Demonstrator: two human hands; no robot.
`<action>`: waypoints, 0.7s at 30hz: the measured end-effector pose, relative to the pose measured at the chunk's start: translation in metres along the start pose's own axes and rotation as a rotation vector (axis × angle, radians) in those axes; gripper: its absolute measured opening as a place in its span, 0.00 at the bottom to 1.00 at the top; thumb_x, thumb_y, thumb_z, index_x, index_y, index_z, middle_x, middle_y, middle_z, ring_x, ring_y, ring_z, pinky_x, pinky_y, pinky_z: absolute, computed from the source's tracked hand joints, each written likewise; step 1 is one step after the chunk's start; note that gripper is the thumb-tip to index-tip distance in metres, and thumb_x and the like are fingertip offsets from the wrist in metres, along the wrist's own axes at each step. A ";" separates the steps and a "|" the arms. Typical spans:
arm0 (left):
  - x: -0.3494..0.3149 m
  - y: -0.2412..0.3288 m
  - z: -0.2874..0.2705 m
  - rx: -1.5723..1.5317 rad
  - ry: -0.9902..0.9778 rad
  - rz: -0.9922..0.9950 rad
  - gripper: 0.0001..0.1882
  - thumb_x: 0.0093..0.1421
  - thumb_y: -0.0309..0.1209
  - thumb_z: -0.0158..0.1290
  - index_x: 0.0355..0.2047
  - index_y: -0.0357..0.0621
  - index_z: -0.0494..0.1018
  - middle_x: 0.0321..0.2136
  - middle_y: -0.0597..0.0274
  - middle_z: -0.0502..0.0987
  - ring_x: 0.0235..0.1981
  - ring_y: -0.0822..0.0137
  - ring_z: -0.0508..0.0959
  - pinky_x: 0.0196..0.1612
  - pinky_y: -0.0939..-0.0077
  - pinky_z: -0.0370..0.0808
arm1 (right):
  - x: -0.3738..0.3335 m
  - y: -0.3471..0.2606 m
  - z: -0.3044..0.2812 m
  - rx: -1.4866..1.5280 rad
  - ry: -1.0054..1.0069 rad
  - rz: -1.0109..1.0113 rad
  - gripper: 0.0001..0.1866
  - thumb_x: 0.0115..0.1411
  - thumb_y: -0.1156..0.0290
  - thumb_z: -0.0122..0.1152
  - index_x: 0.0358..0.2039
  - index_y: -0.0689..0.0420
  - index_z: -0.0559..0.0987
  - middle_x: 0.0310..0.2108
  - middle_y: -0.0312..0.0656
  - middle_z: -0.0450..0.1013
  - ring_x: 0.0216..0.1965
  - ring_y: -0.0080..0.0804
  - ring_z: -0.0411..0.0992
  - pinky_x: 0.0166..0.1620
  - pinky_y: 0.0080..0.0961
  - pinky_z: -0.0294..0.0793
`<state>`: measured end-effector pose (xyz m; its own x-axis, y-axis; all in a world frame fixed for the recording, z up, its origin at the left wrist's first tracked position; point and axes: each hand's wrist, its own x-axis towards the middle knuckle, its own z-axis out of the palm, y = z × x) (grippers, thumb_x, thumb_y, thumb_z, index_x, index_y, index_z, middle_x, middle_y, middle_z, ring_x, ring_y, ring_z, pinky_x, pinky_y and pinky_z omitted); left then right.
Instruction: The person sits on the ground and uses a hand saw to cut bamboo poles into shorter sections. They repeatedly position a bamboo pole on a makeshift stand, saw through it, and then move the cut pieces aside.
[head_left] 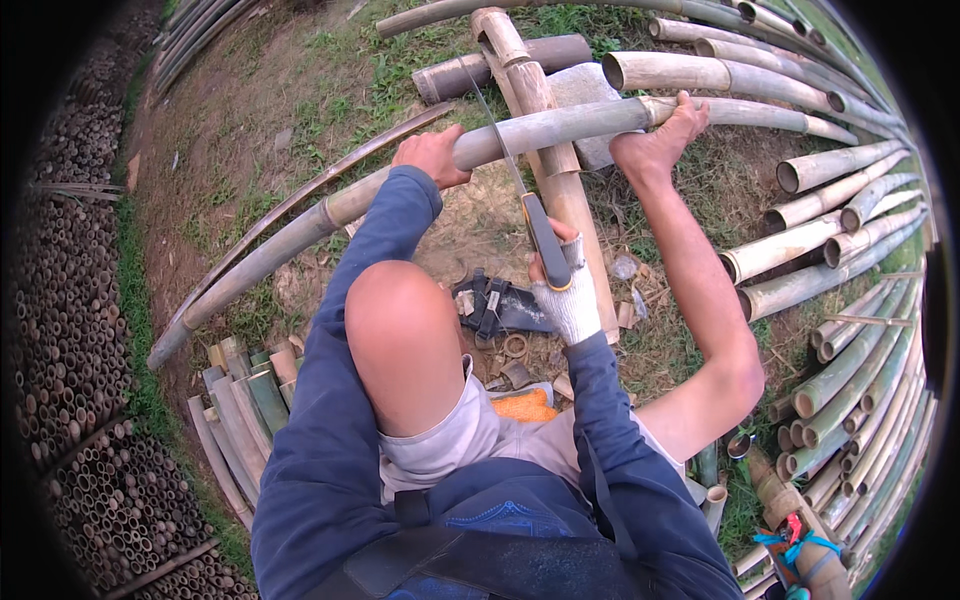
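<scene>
Soft, even daylight falls over the scene, with no hard shadows and no glare. The long bamboo pole (560,125) across the middle is sharp, and its straight line bows strongly. Beyond both its ends the picture darkens into a black round rim, where the stacked bamboo (850,380) curves and smears slightly.

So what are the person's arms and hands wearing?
Both arms have long dark blue sleeves that reach the wrists. The left hand is bare, with no glove. The right hand wears a white knitted work glove with a greyish cuff.
</scene>
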<state>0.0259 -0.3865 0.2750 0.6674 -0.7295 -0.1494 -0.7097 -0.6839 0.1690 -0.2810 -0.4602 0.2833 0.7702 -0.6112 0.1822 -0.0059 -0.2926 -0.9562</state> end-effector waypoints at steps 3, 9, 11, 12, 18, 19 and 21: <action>-0.003 0.002 0.000 -0.003 0.007 -0.014 0.37 0.48 0.50 0.71 0.59 0.59 0.75 0.44 0.46 0.87 0.47 0.42 0.86 0.55 0.48 0.81 | 0.039 0.032 0.022 0.055 -0.019 -0.019 0.29 0.62 0.81 0.64 0.64 0.60 0.72 0.51 0.44 0.78 0.45 0.29 0.77 0.52 0.27 0.78; 0.000 -0.003 0.006 0.005 0.019 0.015 0.36 0.48 0.49 0.70 0.58 0.59 0.75 0.41 0.46 0.87 0.45 0.42 0.86 0.54 0.47 0.81 | -0.138 -0.013 -0.059 0.087 -0.039 0.094 0.32 0.62 0.83 0.59 0.68 0.61 0.67 0.55 0.47 0.75 0.45 0.26 0.77 0.50 0.24 0.78; 0.002 -0.004 0.010 -0.016 0.035 0.022 0.36 0.48 0.49 0.70 0.58 0.58 0.75 0.42 0.46 0.87 0.45 0.41 0.86 0.53 0.47 0.81 | -0.170 -0.032 -0.078 -0.094 -0.043 0.042 0.32 0.62 0.83 0.58 0.68 0.61 0.67 0.56 0.47 0.74 0.47 0.28 0.76 0.52 0.26 0.78; 0.002 -0.003 0.012 -0.024 0.039 0.029 0.36 0.48 0.49 0.71 0.57 0.56 0.75 0.42 0.46 0.87 0.45 0.41 0.86 0.52 0.47 0.81 | -0.168 -0.038 -0.080 -0.101 -0.073 0.112 0.32 0.62 0.83 0.58 0.68 0.61 0.67 0.56 0.48 0.74 0.48 0.29 0.76 0.52 0.27 0.78; 0.014 0.031 0.027 0.001 0.196 0.078 0.34 0.49 0.51 0.73 0.49 0.48 0.74 0.42 0.49 0.85 0.45 0.41 0.85 0.49 0.45 0.81 | 0.009 0.021 0.015 0.072 -0.017 0.046 0.32 0.59 0.84 0.62 0.65 0.58 0.72 0.53 0.46 0.78 0.46 0.29 0.78 0.52 0.28 0.78; 0.014 0.035 0.026 0.002 0.207 0.081 0.33 0.50 0.51 0.73 0.48 0.47 0.73 0.42 0.49 0.85 0.45 0.42 0.85 0.48 0.45 0.81 | 0.026 0.029 0.027 0.067 0.003 -0.053 0.31 0.59 0.84 0.63 0.65 0.59 0.72 0.52 0.46 0.78 0.45 0.29 0.78 0.51 0.28 0.78; 0.015 0.041 0.022 0.012 0.154 0.014 0.33 0.49 0.49 0.73 0.50 0.47 0.74 0.42 0.48 0.85 0.46 0.43 0.86 0.50 0.47 0.82 | 0.020 0.035 0.023 0.075 -0.007 0.028 0.31 0.59 0.83 0.63 0.65 0.59 0.72 0.52 0.46 0.78 0.45 0.29 0.78 0.52 0.28 0.78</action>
<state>0.0022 -0.4256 0.2583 0.6832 -0.7302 0.0042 -0.7215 -0.6742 0.1579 -0.2510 -0.4659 0.2481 0.7749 -0.6131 0.1535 0.0196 -0.2194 -0.9754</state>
